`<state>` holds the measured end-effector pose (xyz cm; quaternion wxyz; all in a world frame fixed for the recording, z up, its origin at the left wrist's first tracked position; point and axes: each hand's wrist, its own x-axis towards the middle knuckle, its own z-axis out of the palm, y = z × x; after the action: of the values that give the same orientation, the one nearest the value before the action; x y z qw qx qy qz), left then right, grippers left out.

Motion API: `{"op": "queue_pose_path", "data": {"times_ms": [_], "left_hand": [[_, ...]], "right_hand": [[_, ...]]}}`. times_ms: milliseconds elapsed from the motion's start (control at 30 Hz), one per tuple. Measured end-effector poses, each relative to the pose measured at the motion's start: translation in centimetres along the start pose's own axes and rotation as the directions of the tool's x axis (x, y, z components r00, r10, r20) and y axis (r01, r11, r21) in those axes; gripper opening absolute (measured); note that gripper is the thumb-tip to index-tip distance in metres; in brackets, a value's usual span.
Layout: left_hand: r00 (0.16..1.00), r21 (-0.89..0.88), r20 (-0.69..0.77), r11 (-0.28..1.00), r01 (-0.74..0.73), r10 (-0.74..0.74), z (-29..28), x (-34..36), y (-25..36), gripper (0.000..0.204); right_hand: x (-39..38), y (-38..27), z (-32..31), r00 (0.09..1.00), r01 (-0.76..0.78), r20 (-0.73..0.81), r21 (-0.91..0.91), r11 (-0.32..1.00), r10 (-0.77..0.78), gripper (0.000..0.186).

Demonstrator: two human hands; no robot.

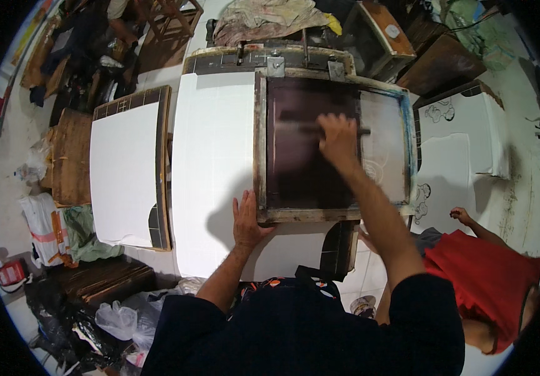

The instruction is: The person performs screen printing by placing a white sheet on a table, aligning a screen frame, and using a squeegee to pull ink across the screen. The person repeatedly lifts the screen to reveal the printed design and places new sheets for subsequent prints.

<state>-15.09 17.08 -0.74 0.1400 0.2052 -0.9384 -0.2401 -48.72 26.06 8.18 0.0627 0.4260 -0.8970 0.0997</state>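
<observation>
Gripping the dark squeegee point(307, 128) with the right grip point(340, 139), and working over the screen frame point(311, 216) that overhung the worktop point(340, 247) at its right edge! Spotted the tool's long axis running left to right, roughly along the worktop's far edge, with most of its length reaching leftward from the knuckles and only a stub showing on the right. Lay in the far half of the dark mesh panel point(311, 178), nearer the right arm by a good margin. Looked clenched around the bar, that right grip, though too blurred to tell how tightly. Found the left grip point(249, 224) opened flat, thumb out, on the white sheet point(210, 144) by the frame's near left corner, grasping nothing.
</observation>
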Motion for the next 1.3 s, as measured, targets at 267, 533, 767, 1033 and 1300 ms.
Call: {"op": "queue_pose_path", "data": {"times_ms": [267,533,767,1033,1300], "left_hand": [[0.999,0.006,0.027,1.000,0.017,-0.017,0.1,-0.6,-0.3,0.130],[0.998,-0.015,0.056,1.000,0.020,-0.020,0.2,-0.4,-0.3,0.130],[0.999,0.003,0.051,1.000,0.002,-0.002,0.2,-0.5,-0.3,0.133],[0.999,-0.008,0.026,1.000,-0.028,0.028,0.4,-0.2,-0.5,0.132],[0.999,-0.039,-0.022,0.998,-0.050,0.049,0.6,-0.3,-0.9,0.131]], "right_hand": [[11.2,3.9,5.6,0.981,-0.010,-0.192,-0.066,0.998,-0.003,0.040],[0.8,0.6,1.4,0.998,0.015,0.056,0.071,0.997,-0.019,0.050],[12.0,3.8,5.5,0.985,0.040,-0.168,-0.033,0.999,-0.045,0.047],[-5.5,-2.3,1.9,0.997,-0.070,0.029,0.003,0.998,0.070,0.058],[-20.2,-7.0,-0.5,0.991,-0.101,0.094,0.083,0.991,0.093,0.062]]}}
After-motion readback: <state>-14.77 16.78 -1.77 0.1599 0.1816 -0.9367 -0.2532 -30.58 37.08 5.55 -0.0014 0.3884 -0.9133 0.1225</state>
